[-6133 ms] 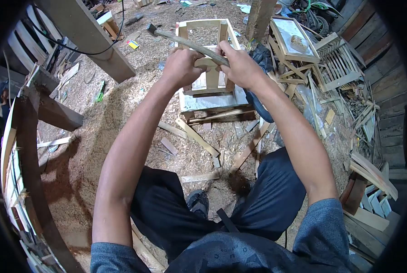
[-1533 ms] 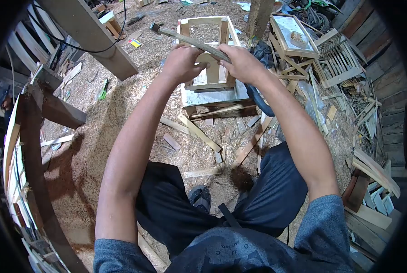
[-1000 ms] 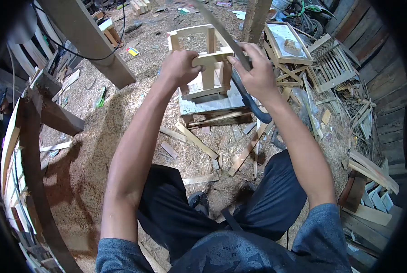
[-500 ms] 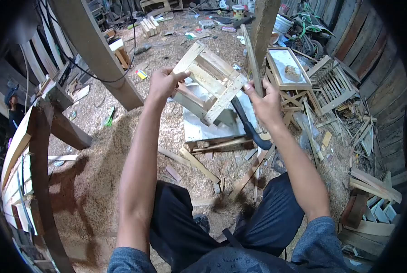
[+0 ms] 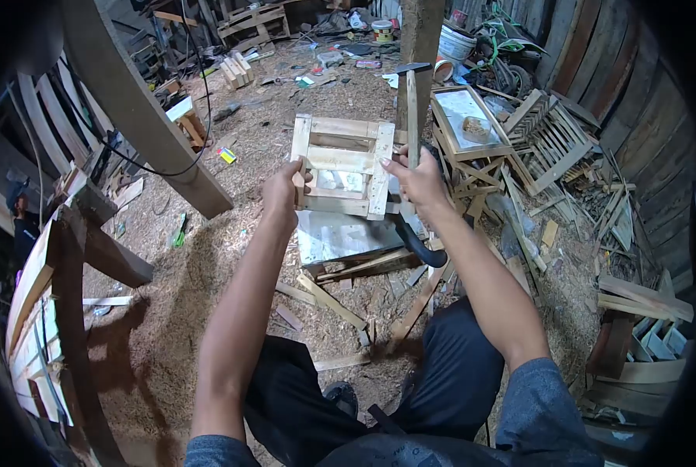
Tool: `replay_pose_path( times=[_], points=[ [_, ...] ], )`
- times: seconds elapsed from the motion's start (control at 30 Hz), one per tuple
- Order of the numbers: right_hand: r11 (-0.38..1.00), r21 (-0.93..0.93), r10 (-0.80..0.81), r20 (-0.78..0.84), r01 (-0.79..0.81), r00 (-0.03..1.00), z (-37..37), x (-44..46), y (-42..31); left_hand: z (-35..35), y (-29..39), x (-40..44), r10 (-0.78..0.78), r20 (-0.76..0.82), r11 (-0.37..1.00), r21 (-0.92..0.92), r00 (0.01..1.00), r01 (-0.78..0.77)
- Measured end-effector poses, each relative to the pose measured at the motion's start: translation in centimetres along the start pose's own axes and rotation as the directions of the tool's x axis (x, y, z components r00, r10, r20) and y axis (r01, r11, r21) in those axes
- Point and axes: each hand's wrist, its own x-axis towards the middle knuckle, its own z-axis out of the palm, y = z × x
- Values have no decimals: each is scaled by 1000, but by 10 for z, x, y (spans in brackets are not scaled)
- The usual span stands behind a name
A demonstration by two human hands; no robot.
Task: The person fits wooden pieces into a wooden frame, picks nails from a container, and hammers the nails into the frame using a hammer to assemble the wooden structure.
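Observation:
A small wooden crate-like frame of nailed slats is held up in front of me, its slatted face towards me. My left hand is closed round its left side. At its right side, my right hand grips the wooden handle of a hammer, which stands upright with its metal head at the top. The thumb and fingers of that hand also touch the frame's right edge. Below the frame is a low block with a pale top. A tool's black curved handle juts over its right side.
Wood shavings and offcuts cover the floor. Posts stand at the left and ahead. A framed panel carrying a container stands right, beside slatted wood pieces. A curved wooden structure is at left; another person is beyond.
The frame has turned from a tilted to a nearly level position and moved slightly lower. My right hand and the hammer have shifted left. The camera view has also moved.

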Motion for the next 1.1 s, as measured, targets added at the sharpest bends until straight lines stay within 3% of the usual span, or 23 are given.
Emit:
replay_pose_path(
  times=[0.07, 0.17, 0.53, 0.6, 0.67, 0.73, 0.93, 1.0, 1.07, 1.1],
  points=[
    [999, 15, 45, 99, -47, 994, -12, 8, 10, -7, -11, 8, -13, 62, 1000, 18, 998, 11],
    [997, 30, 73, 81, -76, 994, -11, 12, 14, -12, -7, 0, -41, 183, 999, 40, 982, 34],
    [1000, -6, 29, 85, -28, 996, 7, 12, 19, -18, -6, 5, -41, 117, 987, 160, 992, 22],
    [1000, 7, 25, 97, -26, 995, 10, 12, 20, -17, -4, 0, -29, 111, 998, -56, 993, 35],
    [999, -34, 15, 82, -12, 997, 12, 10, 19, -24, -1, 3, -59, 75, 990, -125, 995, 68],
    [999, -37, 5, 79, -2, 997, 16, 7, 20, -29, 10, -1, 43, 142, 992, -126, 989, -25],
    [998, -63, 34, 90, -28, 995, 17, 2, 16, -32, 3, 8, 85, -15, 984, -157, 996, -86],
    [999, -52, 9, 108, -4, 994, 20, 1, 19, -27, 13, 11, 266, -18, 933, -245, 964, -262],
    [990, -142, 1, 95, 12, 995, 24, -2, 24, -26, 23, 8, 352, 32, 925, -167, 936, -342],
    [982, -187, 23, 94, -5, 995, 27, -6, 26, -25, 26, 8, 510, 72, 851, 103, 857, -515]
  ],
)
